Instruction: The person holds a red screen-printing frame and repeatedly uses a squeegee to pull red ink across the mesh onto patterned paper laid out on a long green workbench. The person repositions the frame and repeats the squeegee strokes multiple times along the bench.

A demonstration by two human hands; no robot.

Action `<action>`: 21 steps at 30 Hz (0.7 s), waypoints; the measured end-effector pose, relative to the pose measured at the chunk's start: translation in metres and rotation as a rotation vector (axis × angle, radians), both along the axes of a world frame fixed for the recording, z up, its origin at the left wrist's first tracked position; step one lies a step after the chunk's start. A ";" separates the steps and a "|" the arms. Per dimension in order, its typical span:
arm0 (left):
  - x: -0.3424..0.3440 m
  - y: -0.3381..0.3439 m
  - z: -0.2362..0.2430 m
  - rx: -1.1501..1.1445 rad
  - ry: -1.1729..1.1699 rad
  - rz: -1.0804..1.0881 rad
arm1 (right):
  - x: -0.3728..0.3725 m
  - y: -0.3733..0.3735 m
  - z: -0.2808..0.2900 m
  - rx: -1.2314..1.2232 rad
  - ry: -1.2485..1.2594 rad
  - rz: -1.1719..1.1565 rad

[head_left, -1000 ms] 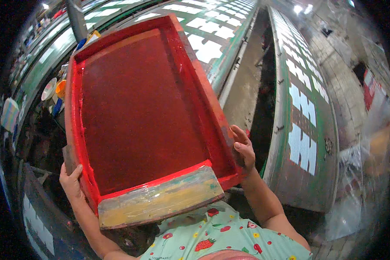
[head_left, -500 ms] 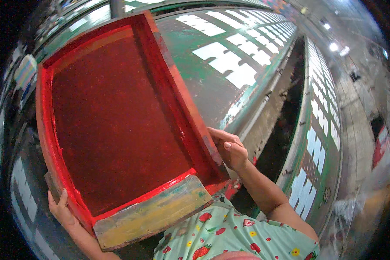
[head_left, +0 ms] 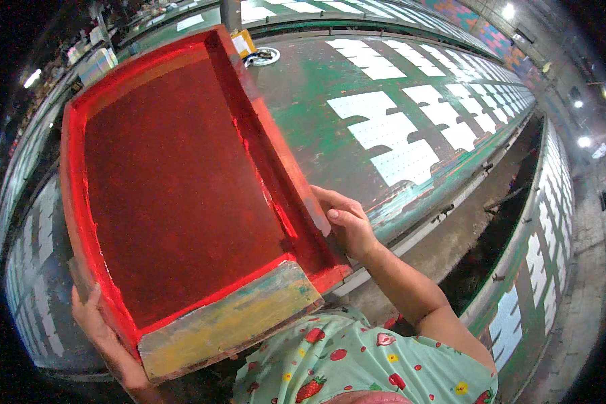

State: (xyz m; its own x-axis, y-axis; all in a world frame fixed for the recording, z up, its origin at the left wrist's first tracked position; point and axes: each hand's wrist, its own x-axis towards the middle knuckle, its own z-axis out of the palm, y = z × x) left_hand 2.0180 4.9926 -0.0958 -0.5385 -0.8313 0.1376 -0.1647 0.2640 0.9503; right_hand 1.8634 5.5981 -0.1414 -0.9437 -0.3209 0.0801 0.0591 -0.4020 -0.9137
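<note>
A large rectangular screen frame point(head_left: 175, 188), red-coated with dark red mesh and a paint-stained board point(head_left: 229, 320) along its near end, fills the left half of the view, raised and tilted. My left hand point(head_left: 91, 313) is wrapped round its lower left edge. On the opposite edge, toward the lower right, my right hand point(head_left: 347, 225) grips the frame, its fingertips partly hidden behind the rim and its thumb showing.
Long green tables point(head_left: 303, 121) carry rows of white cut pieces point(head_left: 390, 135). Another table point(head_left: 549, 195) runs along the right, across a gap with a rail. A white ring-shaped item point(head_left: 262, 57) and a yellow item point(head_left: 242, 44) lie beyond the frame. Clutter stands far left.
The view has swung rightward, so more of the green table shows beside the frame. The frame sits further left in view than a second ago, still held in both my hands.
</note>
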 end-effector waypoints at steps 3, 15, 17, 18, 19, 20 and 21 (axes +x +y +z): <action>0.000 0.080 -0.004 0.033 -0.007 -0.036 | -0.014 0.075 -0.011 0.070 0.016 -0.013; -0.043 0.274 0.035 0.096 0.093 -0.218 | -0.042 0.231 -0.014 -0.036 -0.113 -0.042; -0.054 0.279 0.029 0.054 0.075 -0.189 | -0.045 0.235 -0.014 -0.087 -0.107 -0.041; -0.061 0.281 0.023 0.046 0.097 -0.208 | -0.049 0.237 -0.012 -0.049 -0.113 -0.060; -0.070 0.283 0.016 0.059 0.088 -0.189 | -0.055 0.240 -0.009 -0.021 -0.085 -0.067; -0.080 0.285 0.008 0.075 0.107 -0.199 | -0.062 0.243 -0.005 0.020 -0.065 -0.081; -0.091 0.289 -0.002 0.111 0.127 -0.197 | -0.065 0.250 -0.001 0.055 -0.049 -0.072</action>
State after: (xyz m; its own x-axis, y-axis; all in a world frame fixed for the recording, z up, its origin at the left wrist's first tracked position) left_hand 1.9275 5.2813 -0.0981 -0.6758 -0.7259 0.1282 0.0023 0.1719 0.9851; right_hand 1.7983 5.8478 -0.1425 -0.9669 -0.2547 0.0178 0.0768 -0.3563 -0.9312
